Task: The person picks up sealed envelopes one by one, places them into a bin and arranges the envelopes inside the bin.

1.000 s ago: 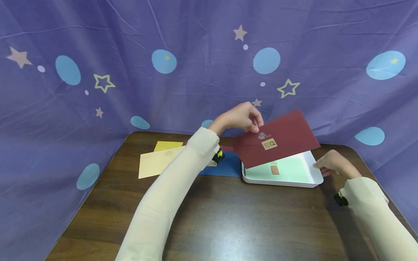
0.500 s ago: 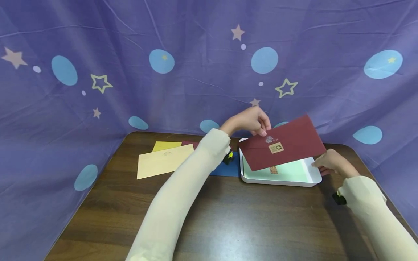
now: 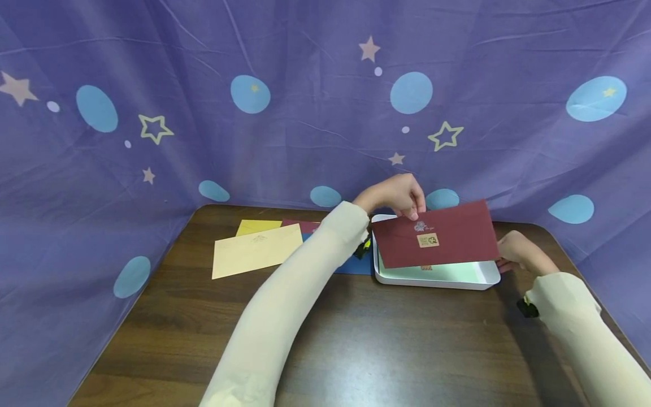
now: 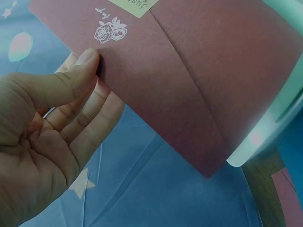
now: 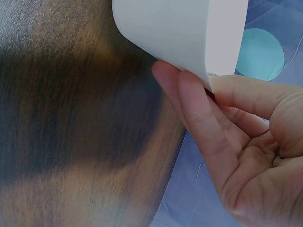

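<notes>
My left hand [image 3: 399, 195] pinches a dark red envelope [image 3: 458, 234] by its upper long edge, thumb on the near face, as the left wrist view shows. Printed roses and a tan label [image 3: 428, 240] mark that face. The envelope is tilted over a shallow white tray [image 3: 432, 283] and hides much of its inside. A mint green envelope [image 3: 452, 272] lies in the tray, partly covered in this view. At the tray's right end my right hand [image 3: 524, 253] holds the wall; in the right wrist view its thumb and fingers pinch the white rim [image 5: 208, 71].
Left of the tray lie a cream envelope [image 3: 256, 251], a yellow envelope [image 3: 256, 226], a blue envelope [image 3: 356, 267] and another dark red envelope [image 3: 295, 224], overlapping and partly behind my left sleeve. A purple curtain [image 3: 305, 147] hangs behind the wooden table [image 3: 381, 350].
My left hand has moved right and down with the dark red envelope, which now hangs lower and more level over the tray. The right hand stays at the tray's end.
</notes>
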A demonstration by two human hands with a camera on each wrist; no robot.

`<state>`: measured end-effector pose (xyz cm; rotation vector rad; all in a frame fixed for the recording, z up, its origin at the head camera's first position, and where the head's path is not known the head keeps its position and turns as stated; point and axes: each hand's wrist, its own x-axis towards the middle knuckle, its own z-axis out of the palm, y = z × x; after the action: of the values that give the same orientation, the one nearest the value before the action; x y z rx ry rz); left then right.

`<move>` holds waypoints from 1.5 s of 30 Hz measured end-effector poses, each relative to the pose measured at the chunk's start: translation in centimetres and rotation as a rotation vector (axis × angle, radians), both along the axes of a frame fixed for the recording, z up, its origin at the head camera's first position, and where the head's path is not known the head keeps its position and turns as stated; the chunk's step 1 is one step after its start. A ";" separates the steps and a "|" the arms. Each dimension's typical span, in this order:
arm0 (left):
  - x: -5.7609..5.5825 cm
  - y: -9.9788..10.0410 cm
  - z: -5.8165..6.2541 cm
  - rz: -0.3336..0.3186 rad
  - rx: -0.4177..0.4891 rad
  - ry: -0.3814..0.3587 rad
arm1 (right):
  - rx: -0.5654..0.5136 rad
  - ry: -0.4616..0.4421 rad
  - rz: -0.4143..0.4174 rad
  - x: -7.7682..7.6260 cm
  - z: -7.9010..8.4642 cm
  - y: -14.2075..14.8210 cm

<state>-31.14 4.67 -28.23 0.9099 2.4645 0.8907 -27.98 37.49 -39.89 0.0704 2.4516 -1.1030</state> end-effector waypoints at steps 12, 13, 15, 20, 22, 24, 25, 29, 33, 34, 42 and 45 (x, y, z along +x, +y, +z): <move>0.3 1.7 -0.7 -0.034 -0.139 0.054 | 0.001 -0.008 0.005 0.0 0.0 0.0; 0.3 1.7 -0.8 -0.034 -0.146 0.058 | 0.000 -0.006 0.006 0.0 0.0 0.1; 0.4 1.9 -0.9 -0.034 -0.165 0.066 | 0.000 -0.002 0.008 0.0 0.1 0.1; 0.6 2.2 -1.1 -0.033 -0.185 0.071 | 0.005 0.002 -0.004 -0.1 0.0 0.1; 0.7 2.3 -1.2 -0.032 -0.185 0.072 | 0.002 0.002 -0.011 0.0 0.0 0.1; 0.7 2.4 -1.4 -0.031 -0.187 0.075 | -0.005 0.003 -0.009 0.0 -0.1 0.1; 0.7 2.5 -1.5 -0.028 -0.187 0.076 | -0.010 0.005 -0.009 0.0 -0.1 0.1; 0.6 2.8 -2.0 -0.031 -0.198 0.097 | -0.025 0.008 -0.011 0.1 -0.1 0.1; 0.6 3.2 -2.7 -0.038 -0.219 0.144 | -0.030 0.008 -0.017 0.1 -0.1 0.0; 0.7 3.3 -2.8 -0.037 -0.226 0.158 | -0.031 0.008 -0.019 0.2 -0.1 0.0; 0.9 4.3 -3.5 0.006 -0.294 0.211 | -0.012 0.007 -0.017 0.1 0.0 -0.1; 0.8 4.4 -3.8 0.019 -0.315 0.234 | -0.005 0.002 -0.017 0.2 0.1 -0.1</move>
<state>-30.33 9.12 -32.02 0.9212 2.7108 0.3991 -27.83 37.38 -39.76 0.0889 2.4546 -1.1174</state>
